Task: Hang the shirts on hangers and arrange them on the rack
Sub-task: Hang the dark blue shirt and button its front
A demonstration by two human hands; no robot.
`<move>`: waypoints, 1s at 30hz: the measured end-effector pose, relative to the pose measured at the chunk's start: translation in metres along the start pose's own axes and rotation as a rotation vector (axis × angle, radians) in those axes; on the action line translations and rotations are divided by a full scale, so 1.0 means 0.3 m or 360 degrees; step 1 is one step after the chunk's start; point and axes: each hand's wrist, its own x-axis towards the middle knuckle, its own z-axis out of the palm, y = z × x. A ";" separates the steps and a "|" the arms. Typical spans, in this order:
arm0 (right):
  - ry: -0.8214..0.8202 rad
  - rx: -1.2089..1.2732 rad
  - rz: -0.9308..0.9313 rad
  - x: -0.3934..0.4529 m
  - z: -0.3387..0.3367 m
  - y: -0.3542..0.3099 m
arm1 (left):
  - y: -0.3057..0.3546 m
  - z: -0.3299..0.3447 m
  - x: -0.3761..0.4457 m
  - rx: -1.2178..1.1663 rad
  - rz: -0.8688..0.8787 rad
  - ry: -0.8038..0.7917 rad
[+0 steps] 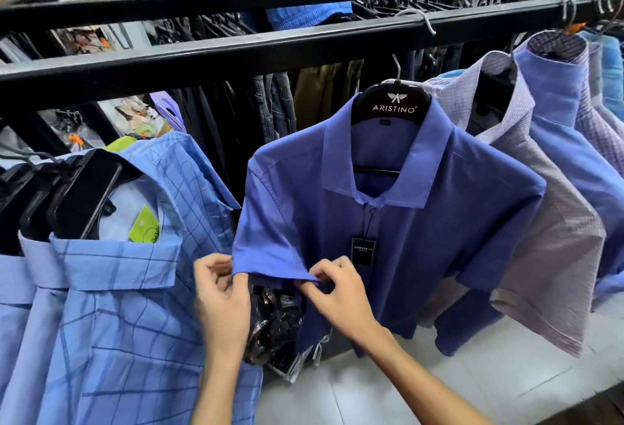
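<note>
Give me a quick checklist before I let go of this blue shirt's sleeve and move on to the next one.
1. Blue shirt sits on its black hanger: ok.
2. Hanger hook over the rack bar: cannot tell, the hook top meets the bar's underside in shadow.
3. Collar lying flat and closed at the front: ok.
4. Sleeve hem smoothed: not ok, left hand and right hand both pinch it.
5. Price tag hanging free on the shirt front: ok.
6. Gap to the checked shirt on the left: ok, they hang apart.
</note>
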 end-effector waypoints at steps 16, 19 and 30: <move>-0.0475 0.0808 0.0063 0.017 -0.063 -0.063 | 0.104 0.010 -0.037 0.0368 -0.0042 -0.0516; 0.0143 0.0471 -0.0038 0.021 -0.045 -0.045 | 0.113 0.000 -0.010 0.0122 -0.0224 -0.0359; 0.0358 0.0166 -0.0248 0.030 -0.074 0.015 | 0.027 -0.039 0.034 0.0734 0.0066 0.0205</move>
